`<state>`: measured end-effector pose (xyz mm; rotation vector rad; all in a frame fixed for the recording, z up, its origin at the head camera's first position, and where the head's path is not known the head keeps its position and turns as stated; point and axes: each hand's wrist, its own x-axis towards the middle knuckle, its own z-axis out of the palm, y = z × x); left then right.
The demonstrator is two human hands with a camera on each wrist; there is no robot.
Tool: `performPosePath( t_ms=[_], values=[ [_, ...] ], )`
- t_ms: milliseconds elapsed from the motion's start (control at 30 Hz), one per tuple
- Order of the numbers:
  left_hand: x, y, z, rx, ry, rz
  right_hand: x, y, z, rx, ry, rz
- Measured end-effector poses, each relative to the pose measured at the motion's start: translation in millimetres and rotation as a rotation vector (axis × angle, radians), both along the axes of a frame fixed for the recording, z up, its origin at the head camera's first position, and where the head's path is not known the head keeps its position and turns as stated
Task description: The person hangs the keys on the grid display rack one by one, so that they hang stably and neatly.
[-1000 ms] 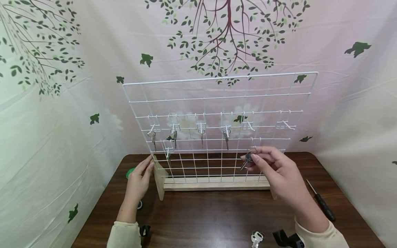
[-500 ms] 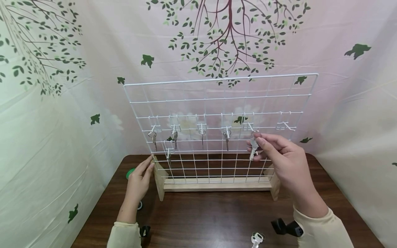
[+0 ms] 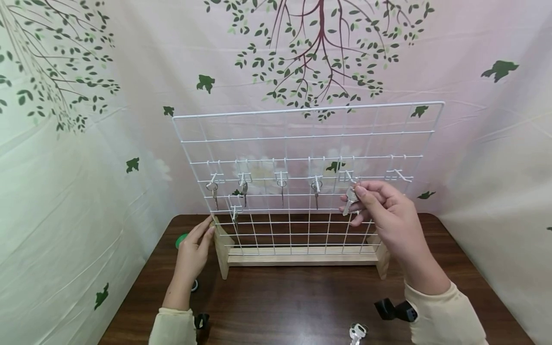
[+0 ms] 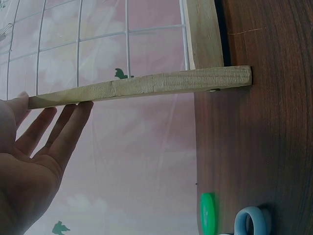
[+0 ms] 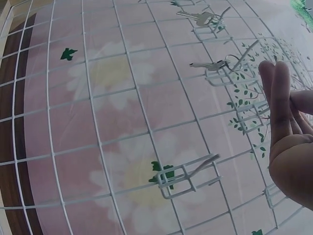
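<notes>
A white wire grid [image 3: 302,139] stands upright in a wooden base [image 3: 302,258] on a dark table. Single keys hang from hooks in its middle row, one of them a key [image 3: 316,188] just left of my right hand [image 3: 360,196]. That hand pinches a silver key [image 3: 347,207] right below a bare hook [image 3: 347,176]. In the right wrist view only the fingers [image 5: 279,103] show, in front of the grid, and the held key is hidden. My left hand [image 3: 194,249] is flat, its straight fingers [image 4: 58,127] against the wooden foot [image 4: 142,85] at the grid's left end.
Another bare hook [image 3: 398,173] sits at the grid's right. A green disc [image 3: 181,239] and a pale blue ring [image 4: 249,220] lie near the left hand. A small bunch of keys [image 3: 357,331] lies at the table's front edge.
My right hand has lifted the key from low in front of the grid up to the hook row. The left hand has stayed on the foot.
</notes>
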<state>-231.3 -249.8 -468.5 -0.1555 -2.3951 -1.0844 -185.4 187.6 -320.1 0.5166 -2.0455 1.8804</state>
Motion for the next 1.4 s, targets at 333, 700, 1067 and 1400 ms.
performPosePath(
  t_ms=[333,700,1067,1400],
  values=[
    [-1.0,-1,-0.8,-0.004,0.019,-0.002,-11.4,1,-5.9,0.065,-0.052,-0.042],
    [-1.9,0,-1.1,0.004,0.028,-0.013,-18.5,1,-9.2,-0.022,-0.070,0.007],
    [-1.6,0,-2.7,0.001,0.028,-0.018,-23.4,0,-9.3,0.002,-0.144,-0.012],
    [-1.1,0,-2.9,-0.002,0.013,-0.003,-12.7,5,-15.3,0.043,-0.144,-0.040]
  ],
)
